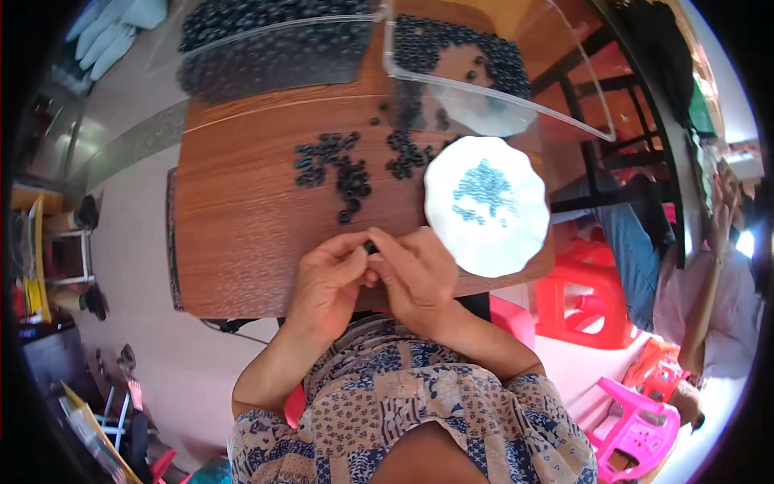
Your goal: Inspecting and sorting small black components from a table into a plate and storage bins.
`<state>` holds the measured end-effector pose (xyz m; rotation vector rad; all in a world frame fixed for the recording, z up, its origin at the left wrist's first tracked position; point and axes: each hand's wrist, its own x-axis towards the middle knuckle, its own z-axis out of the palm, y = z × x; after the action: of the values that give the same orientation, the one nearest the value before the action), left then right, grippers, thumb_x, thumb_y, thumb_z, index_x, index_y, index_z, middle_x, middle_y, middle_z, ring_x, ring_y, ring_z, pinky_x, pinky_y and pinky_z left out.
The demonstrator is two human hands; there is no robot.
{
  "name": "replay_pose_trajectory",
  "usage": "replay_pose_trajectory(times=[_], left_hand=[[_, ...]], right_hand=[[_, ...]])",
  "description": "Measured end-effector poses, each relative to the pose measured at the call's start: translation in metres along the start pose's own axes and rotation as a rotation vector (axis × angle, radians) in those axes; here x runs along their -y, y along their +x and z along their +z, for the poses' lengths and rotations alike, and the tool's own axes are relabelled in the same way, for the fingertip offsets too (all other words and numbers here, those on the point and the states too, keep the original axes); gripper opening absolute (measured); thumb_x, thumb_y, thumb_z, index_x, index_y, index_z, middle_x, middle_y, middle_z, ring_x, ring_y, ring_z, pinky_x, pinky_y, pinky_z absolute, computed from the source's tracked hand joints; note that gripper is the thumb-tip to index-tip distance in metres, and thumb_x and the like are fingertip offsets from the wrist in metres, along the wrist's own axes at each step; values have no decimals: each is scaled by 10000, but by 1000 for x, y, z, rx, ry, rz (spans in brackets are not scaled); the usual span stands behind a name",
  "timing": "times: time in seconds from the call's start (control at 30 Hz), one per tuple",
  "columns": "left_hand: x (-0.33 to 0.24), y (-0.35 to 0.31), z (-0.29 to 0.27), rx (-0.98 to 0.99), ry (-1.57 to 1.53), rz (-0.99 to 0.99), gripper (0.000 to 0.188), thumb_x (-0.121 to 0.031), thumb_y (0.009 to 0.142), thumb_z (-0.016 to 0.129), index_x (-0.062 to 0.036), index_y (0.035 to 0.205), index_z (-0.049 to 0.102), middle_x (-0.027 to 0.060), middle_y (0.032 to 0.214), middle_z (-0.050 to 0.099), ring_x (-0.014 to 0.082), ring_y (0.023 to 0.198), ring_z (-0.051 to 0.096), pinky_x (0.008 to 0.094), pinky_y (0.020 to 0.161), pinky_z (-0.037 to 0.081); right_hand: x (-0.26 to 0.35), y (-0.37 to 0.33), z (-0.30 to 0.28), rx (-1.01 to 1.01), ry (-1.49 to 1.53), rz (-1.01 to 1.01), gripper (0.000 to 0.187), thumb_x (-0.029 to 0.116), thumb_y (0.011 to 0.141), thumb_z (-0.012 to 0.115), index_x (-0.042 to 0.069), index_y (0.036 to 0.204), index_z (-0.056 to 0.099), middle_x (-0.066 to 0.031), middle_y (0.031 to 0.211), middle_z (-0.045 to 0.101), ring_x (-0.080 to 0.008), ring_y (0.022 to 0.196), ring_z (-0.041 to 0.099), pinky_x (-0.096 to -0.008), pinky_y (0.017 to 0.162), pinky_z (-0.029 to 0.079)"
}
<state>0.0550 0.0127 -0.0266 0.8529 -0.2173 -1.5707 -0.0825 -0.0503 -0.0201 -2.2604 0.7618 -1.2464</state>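
Note:
Close to the table's near edge, my left hand [326, 282] and my right hand [421, 273] meet, fingertips pinched around one small round black piece [371, 247]. Its exact kind is too small to tell, and the fingers partly cover it. Just beyond my hands, similar black pieces lie loose on the wooden table in one cluster [352, 181] and another cluster [407, 155]. To the right of my right hand sits a white plate [451, 234] with a scalloped rim. A heap of tiny dark bluish bits [484, 194] lies on it.
Two clear plastic bins stand at the far side: the left bin [274, 60] full of black pieces, the right bin [492, 87] partly filled. Right of the table are a red stool [584, 298], a pink plastic chair [637, 423] and another person in jeans [633, 250].

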Motion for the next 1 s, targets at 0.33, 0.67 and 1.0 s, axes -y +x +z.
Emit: replay_pose_trajectory(times=[0.33,0.67,1.0], left_hand=[[1,-2,9,-19,20,95,217,-81,922,590,38,1102,607,99,904,661,152,780,598,276,745,478],[-6,-1,13,69,-24,96,122,-57,870,612,-15,983,585,116,860,606,164,695,574,302,565,470],[-6,1,18,55,4,118,112,-40,879,576,-7,986,580,108,803,598,155,668,563,303,540,459]], right_hand=[[13,1,-13,79,-170,-10,526,-31,630,647,-73,1151,592,-90,740,531,-249,605,497,-349,532,405],[-18,-6,-95,19,-398,168,246,-39,722,699,-10,962,654,-127,771,603,-274,689,575,-359,598,463],[-61,-13,-113,67,-725,246,182,39,659,726,28,833,675,-108,730,604,-299,703,583,-387,630,474]])
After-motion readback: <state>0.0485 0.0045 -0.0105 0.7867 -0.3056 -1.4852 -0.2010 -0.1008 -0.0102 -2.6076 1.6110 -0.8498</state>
